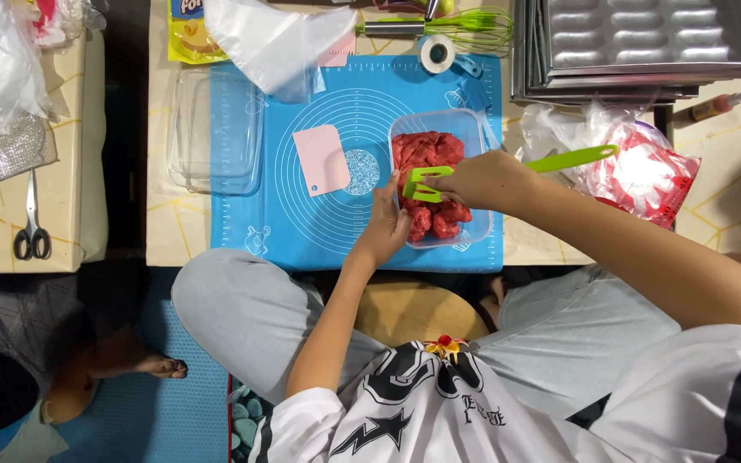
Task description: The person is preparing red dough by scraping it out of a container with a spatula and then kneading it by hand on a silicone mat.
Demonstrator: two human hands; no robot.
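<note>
Gripping a green slotted plastic spatula (508,169), the right hand (482,180) works its blade into red dough (426,176) inside a clear rectangular plastic container (439,124) on a blue silicone baking mat (302,223), while the left hand (386,227) clasps the container's near edge.

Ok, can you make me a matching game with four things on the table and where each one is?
Things:
1. green spatula
2. pink scraper
3. scissors
4. red dough

Places:
A. inside the clear plastic tub
B. flat on the blue mat, left of the tub
C. held in the right hand
D. on the far-left table

The left hand rests at the tub's near edge.

Pairs: 1-C, 2-B, 3-D, 4-A
</note>
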